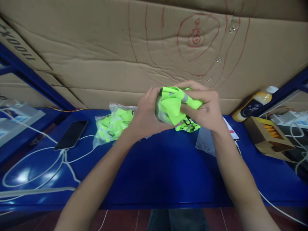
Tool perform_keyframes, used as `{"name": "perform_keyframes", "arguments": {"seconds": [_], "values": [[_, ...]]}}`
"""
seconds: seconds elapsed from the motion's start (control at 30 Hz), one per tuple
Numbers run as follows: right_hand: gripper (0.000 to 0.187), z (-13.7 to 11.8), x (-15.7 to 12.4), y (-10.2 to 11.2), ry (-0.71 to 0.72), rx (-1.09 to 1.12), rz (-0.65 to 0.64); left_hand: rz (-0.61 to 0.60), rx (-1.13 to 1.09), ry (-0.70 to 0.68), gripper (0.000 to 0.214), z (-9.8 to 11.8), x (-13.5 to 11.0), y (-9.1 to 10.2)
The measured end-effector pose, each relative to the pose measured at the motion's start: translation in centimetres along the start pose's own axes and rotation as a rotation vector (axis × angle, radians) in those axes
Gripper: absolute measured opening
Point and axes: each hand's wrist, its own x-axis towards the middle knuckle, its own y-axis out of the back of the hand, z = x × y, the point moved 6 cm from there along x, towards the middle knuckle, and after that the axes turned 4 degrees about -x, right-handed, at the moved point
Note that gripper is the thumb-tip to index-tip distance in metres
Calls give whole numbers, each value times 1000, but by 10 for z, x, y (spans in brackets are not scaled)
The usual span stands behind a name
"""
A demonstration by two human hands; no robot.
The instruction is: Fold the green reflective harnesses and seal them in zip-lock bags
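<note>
A folded bundle of neon yellow-green fabric with grey reflective stripes, which looks like a reflective vest (172, 107), is held up above the blue shelf between both hands. My left hand (146, 112) curls around the left side of the bundle, closed on what looks like a clear plastic bag (160, 112) around it. My right hand (204, 102) grips the fabric from the right, fingers bent over it. Below the hands lies more neon fabric with a black buckle (189, 124). Left of my left hand, a clear zip bag (113, 125) with neon fabric inside rests on the shelf.
On the blue shelf (168, 173) lie a phone (71, 134) with white cables at left and a flat clear bag (205, 141) by my right forearm. At right are a juice bottle (255, 104) and an open cardboard box (269, 138). Cardboard (96, 48) stands behind.
</note>
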Motion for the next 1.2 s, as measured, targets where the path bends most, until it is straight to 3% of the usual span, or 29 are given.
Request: {"name": "perform_keyframes", "arguments": {"seconds": [0.1,0.2,0.37,0.5,0.7,0.9,1.03,1.1,1.2], "values": [[13,3,0,0,-17,-17,80,74,113,-103,80,6,-2,2],[11,4,-1,-4,-35,-65,122,138,321,-148,65,8,-8,-2],[68,-3,-2,-10,-40,-110,87,95,399,-96,53,4,-11,-10],[50,-6,-3,-13,28,-90,-7,101,253,-82,56,2,-7,-7],[43,10,-4,-16,10,-42,102,75,45,-47,82,-8,-7,-6],[32,12,-4,-22,-23,-37,115,40,49,-26,81,2,-9,-14],[27,13,-8,-29,-46,-198,78,57,178,-71,76,3,-13,-24],[29,17,-9,-33,-65,-273,51,27,173,-48,87,-2,-12,-25],[33,26,-10,-33,-102,-235,70,-113,58,-22,125,-8,-7,-17]]}}
